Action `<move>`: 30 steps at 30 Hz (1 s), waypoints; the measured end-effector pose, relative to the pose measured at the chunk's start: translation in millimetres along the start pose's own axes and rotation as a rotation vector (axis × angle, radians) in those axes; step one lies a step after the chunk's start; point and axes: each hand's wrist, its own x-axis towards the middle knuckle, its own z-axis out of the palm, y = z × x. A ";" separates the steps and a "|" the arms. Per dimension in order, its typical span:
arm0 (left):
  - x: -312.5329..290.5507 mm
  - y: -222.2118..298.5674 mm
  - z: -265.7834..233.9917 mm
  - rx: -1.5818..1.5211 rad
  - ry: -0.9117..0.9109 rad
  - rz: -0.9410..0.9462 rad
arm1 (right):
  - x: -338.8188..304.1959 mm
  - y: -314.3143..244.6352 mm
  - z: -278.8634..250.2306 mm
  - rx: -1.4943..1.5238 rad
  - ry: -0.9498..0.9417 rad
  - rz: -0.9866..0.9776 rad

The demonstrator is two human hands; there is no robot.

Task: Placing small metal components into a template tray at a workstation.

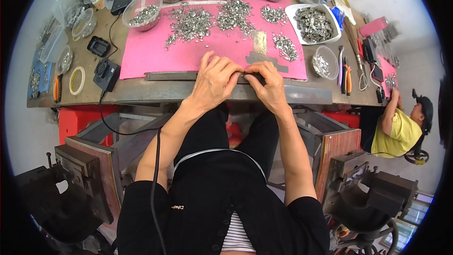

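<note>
At the front edge of the bench my two hands meet, fingertips nearly touching. My left hand [214, 79] is closed in a pinch of thumb and fingers. Its mate, my right hand [269, 85], is closed the same way, thumb against the curled fingers. Something small and dark shows between the fingertips, too small to name. Beneath the hands a long grey metal bar [171, 76] lies along the near edge of the pink mat [141, 61]. Past the fingers, loose small silvery metal parts [192, 23] are spread in heaps. A flat grey metal piece [266, 62] lies just beyond my right hand.
Clear plastic tubs [143, 14] of metal parts line the back; a white tray [337, 30] of parts stands right. Pliers [347, 78] lie beside a small tub [325, 62]. Left are a tape roll [77, 80] and a black device [106, 73] with cable. Another person [396, 130] sits far right.
</note>
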 end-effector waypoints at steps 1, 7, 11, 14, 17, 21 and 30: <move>0.5 0.6 0.8 0.007 0.008 0.005 | -0.2 1.2 -0.5 -0.001 -0.001 -0.001; 2.4 10.7 10.4 0.053 0.072 -0.040 | -4.0 3.4 -2.0 0.114 0.141 0.178; -1.8 12.7 18.5 0.107 0.083 -0.064 | 11.9 9.4 -5.5 0.021 0.184 0.126; -0.9 12.8 18.6 0.057 0.128 -0.054 | 36.5 20.2 -7.2 -0.095 0.194 0.074; -1.8 12.3 18.6 -0.053 0.237 -0.020 | 65.4 36.7 -3.4 -0.118 0.153 0.098; -1.8 9.1 19.3 -0.118 0.307 -0.029 | 89.4 61.2 10.5 -0.147 0.096 0.107; -2.8 10.2 18.1 -0.142 0.310 -0.029 | 98.6 68.5 17.9 -0.294 0.012 0.048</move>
